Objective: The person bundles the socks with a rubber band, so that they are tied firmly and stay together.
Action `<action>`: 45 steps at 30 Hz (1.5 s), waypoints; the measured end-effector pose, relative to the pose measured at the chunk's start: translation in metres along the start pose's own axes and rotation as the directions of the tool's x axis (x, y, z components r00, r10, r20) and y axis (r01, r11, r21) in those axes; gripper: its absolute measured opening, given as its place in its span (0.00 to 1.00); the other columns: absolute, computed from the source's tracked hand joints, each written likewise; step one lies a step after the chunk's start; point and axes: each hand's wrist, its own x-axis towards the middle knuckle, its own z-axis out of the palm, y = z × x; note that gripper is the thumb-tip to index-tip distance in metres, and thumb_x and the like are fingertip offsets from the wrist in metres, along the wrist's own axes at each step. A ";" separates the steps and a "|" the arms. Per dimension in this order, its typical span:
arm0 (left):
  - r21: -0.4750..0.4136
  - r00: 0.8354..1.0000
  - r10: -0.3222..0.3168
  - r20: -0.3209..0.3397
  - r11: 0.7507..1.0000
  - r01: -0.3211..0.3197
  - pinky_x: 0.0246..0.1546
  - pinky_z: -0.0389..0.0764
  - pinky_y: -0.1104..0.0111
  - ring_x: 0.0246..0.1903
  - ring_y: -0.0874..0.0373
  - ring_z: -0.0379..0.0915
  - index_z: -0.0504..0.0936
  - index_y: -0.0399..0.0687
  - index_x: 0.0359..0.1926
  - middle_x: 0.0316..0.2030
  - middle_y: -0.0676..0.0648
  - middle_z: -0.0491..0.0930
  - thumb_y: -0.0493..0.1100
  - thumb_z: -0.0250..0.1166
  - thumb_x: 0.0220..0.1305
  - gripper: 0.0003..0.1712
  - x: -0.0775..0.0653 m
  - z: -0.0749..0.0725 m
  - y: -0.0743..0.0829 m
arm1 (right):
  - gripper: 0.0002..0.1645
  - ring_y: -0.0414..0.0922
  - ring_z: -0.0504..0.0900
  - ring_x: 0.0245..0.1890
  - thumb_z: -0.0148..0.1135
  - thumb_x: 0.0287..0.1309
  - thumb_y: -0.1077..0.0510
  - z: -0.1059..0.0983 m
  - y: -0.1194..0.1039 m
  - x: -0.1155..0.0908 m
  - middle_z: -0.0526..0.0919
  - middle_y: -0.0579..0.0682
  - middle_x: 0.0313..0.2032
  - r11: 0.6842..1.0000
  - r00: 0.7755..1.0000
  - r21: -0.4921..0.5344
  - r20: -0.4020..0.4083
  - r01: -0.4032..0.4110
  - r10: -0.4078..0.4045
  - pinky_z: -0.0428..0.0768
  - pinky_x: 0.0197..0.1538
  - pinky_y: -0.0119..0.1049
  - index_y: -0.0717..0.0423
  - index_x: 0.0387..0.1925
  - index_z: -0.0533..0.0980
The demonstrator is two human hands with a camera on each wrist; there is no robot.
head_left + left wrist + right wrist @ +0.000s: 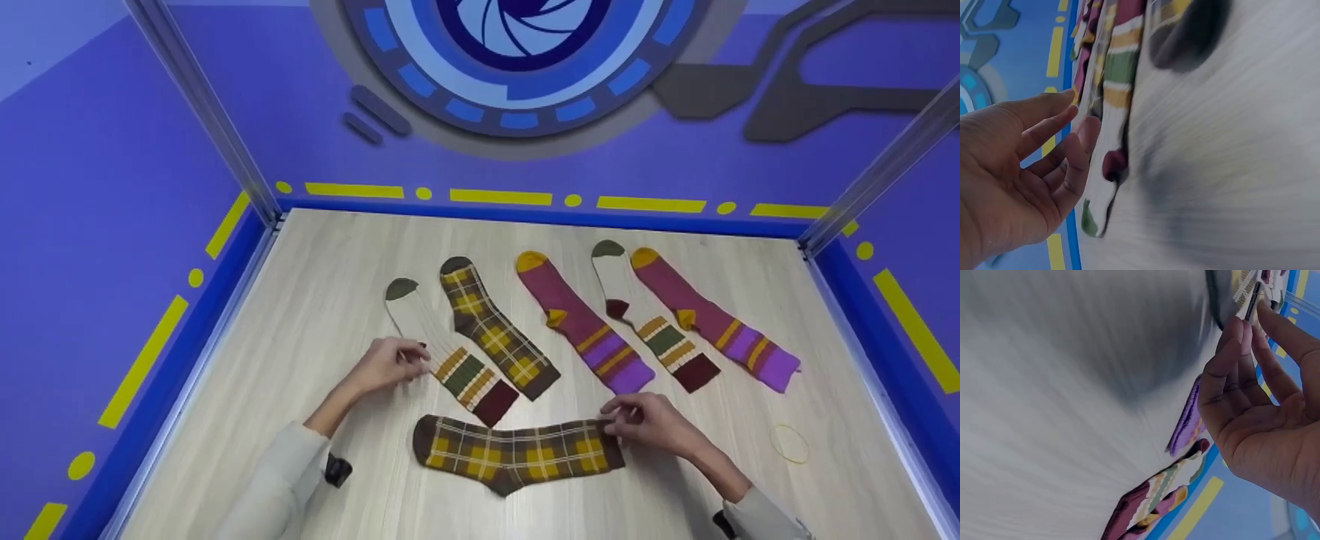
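A brown and yellow plaid sock (517, 454) lies sideways at the front of the table, toe to the left. My right hand (651, 424) pinches the upper corner of its brown cuff (1252, 304) between thumb and fingertips. To the left, my left hand (388, 365) hovers beside the heel of a cream sock with green and orange stripes (461, 373); its fingers (1075, 169) are loosely bent with nothing between them. A second plaid sock (495, 330) lies just right of that cream sock.
Farther right lie a maroon and purple sock (581, 322), another cream striped sock (664, 337) and a second maroon and purple sock (720, 322). A thin yellow band (790, 444) rests at the table's right. Blue-purple walls (525, 172) enclose the wooden table (322, 262).
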 end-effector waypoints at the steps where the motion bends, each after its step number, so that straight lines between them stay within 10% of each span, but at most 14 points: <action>1: 0.000 1.000 -0.005 -0.014 1.000 0.005 0.24 0.74 0.77 0.22 0.64 0.76 0.86 0.29 0.42 0.30 0.35 0.87 0.31 0.67 0.62 0.09 0.006 -0.004 -0.001 | 0.14 0.32 0.78 0.27 0.71 0.61 0.58 0.001 -0.001 0.003 0.86 0.52 0.29 1.000 1.000 -0.003 -0.012 0.000 0.000 0.77 0.31 0.27 0.65 0.44 0.83; 9: -0.050 0.986 -0.100 -0.133 0.994 0.094 0.21 0.71 0.78 0.21 0.62 0.75 0.84 0.29 0.46 0.33 0.32 0.85 0.30 0.63 0.63 0.12 0.063 -0.022 -0.017 | 0.13 0.32 0.81 0.32 0.68 0.62 0.66 0.017 -0.007 0.036 0.88 0.61 0.36 0.998 0.988 0.036 -0.144 0.055 -0.049 0.79 0.35 0.26 0.70 0.46 0.82; 14: -0.122 0.949 -0.194 -0.248 0.978 0.169 0.23 0.72 0.77 0.30 0.42 0.80 0.81 0.28 0.53 0.40 0.31 0.85 0.29 0.62 0.64 0.16 0.099 -0.018 -0.023 | 0.17 0.43 0.86 0.32 0.68 0.62 0.66 0.028 -0.009 0.059 0.88 0.63 0.37 0.995 0.983 0.092 -0.185 0.030 -0.012 0.81 0.35 0.28 0.72 0.50 0.80; 19: -0.122 0.919 -0.252 -0.304 0.967 0.225 0.46 0.84 0.63 0.54 0.38 0.81 0.77 0.31 0.63 0.56 0.30 0.80 0.31 0.62 0.66 0.24 0.132 -0.007 -0.025 | 0.21 0.50 0.86 0.34 0.69 0.62 0.64 0.037 -0.015 0.075 0.87 0.63 0.36 0.997 0.979 0.079 -0.203 -0.012 0.027 0.81 0.37 0.28 0.74 0.53 0.78; 23: -0.053 0.918 -0.250 -0.307 0.968 0.246 0.66 0.75 0.51 0.64 0.37 0.74 0.72 0.31 0.69 0.64 0.29 0.75 0.32 0.61 0.66 0.30 0.152 0.003 -0.027 | 0.22 0.46 0.83 0.35 0.70 0.60 0.63 0.044 -0.023 0.085 0.85 0.59 0.34 0.998 0.971 0.032 -0.231 -0.051 0.057 0.79 0.39 0.30 0.75 0.52 0.78; 35: 0.145 0.915 -0.302 -0.267 0.926 0.348 0.73 0.60 0.46 0.72 0.34 0.56 0.63 0.39 0.76 0.74 0.33 0.62 0.41 0.57 0.69 0.36 0.169 0.019 -0.032 | 0.14 0.40 0.72 0.25 0.79 0.50 0.57 0.057 -0.030 0.104 0.81 0.51 0.24 0.978 0.914 -0.123 -0.391 -0.169 0.109 0.73 0.31 0.34 0.63 0.31 0.82; 45: -0.031 0.861 -0.315 -0.399 0.943 0.331 0.69 0.64 0.49 0.65 0.37 0.66 0.76 0.48 0.67 0.63 0.36 0.76 0.45 0.63 0.63 0.30 0.180 0.025 -0.042 | 0.10 0.38 0.75 0.24 0.79 0.50 0.60 0.055 -0.031 0.105 0.84 0.48 0.23 0.972 0.914 -0.069 -0.362 -0.223 0.184 0.75 0.30 0.32 0.59 0.25 0.82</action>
